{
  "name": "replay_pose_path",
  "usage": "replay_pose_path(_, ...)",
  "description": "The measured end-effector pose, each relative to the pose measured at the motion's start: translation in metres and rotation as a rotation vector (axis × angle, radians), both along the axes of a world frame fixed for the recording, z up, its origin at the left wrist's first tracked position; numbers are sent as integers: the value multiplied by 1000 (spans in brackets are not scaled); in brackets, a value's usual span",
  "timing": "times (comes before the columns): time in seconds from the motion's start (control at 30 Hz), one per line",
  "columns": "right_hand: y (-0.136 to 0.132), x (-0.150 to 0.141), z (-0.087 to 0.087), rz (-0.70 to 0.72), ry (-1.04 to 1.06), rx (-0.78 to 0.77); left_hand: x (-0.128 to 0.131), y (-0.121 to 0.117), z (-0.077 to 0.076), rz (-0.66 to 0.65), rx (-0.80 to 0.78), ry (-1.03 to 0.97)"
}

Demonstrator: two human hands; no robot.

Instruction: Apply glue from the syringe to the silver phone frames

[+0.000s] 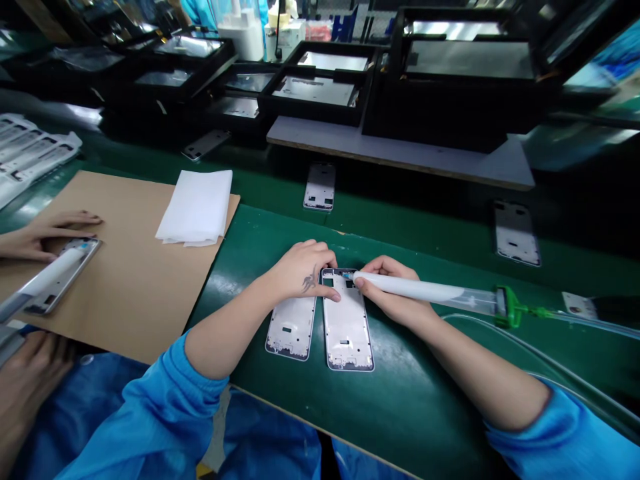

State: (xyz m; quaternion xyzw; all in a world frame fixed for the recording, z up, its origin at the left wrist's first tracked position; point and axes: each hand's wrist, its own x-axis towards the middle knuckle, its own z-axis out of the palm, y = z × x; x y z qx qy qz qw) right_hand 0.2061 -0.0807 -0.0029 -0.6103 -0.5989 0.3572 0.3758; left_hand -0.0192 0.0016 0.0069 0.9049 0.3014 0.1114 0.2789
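Note:
In the head view, a phone frame (346, 327) lies flat on the green table before me. My left hand (306, 272) grips its upper left part, thumb lying over the face and fingers curled at the top edge. A second phone frame (291, 328) lies just to the left, its upper end covered by that hand. Held in my right hand (387, 283) is a white glue syringe (420, 287), nearly level. Its small tip meets the top of the right-hand frame, though exact contact is too small to tell. A green cap with a clear hose closes the syringe's rear end.
At left, a co-worker's hand (47, 233) rests on another phone frame (63, 287) on a cardboard sheet (135, 280). White cloth (197, 207) lies there too. Single frames (320, 187) sit farther back, before black trays (315, 87). The hose (590, 320) runs off right.

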Motion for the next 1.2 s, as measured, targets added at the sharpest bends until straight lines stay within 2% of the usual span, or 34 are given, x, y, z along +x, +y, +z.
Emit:
replay_pose_path(0.7, -2, 1, -3, -51, 47, -75, 1, -2, 3, 0, 0, 33)
replay_pose_path(1.2, -2, 2, -10, -68, 53, -33, 2, -1, 1, -8, -5, 23)
